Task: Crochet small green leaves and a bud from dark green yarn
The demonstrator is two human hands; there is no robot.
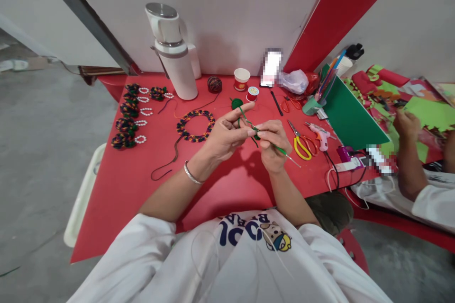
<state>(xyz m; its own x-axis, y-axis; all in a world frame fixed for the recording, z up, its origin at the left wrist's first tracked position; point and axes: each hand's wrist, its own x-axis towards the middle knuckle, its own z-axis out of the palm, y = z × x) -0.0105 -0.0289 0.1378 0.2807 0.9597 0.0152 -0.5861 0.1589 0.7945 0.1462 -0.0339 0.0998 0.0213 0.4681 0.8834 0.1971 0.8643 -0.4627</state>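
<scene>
Green yarn [256,137] sits between our fingertips, lifted above the red table [117,189], its small worked piece pinched by the thumb and fingers of our left hand [231,130], whose index finger stretches out with the strand over it. Our right hand [275,143] is closed around the green handle of a hook [280,150], its fingertips right up against the same piece; the working tip is too small for us to tell whether a loop is on it. To work this stitch well, we judge that the left pinch belongs close beside the loop, and that the stretched finger should let the strand slip through evenly, neither slack nor tight. We do best to turn the hook with a small roll of the wrist, mouth facing down as it comes through, so that it does not split the yarn. Just beyond the left hand lies a green ball [236,103], from which the strand seems to run; it should roll freely, without snagging on the spool of red thread [252,95] near it. To the left, a ring of mixed yarn [179,125] lies flat; to the right, scissors [295,131] lie near a pink glue gun [323,139], and farther out is a co-worker's hand [407,124].
</scene>
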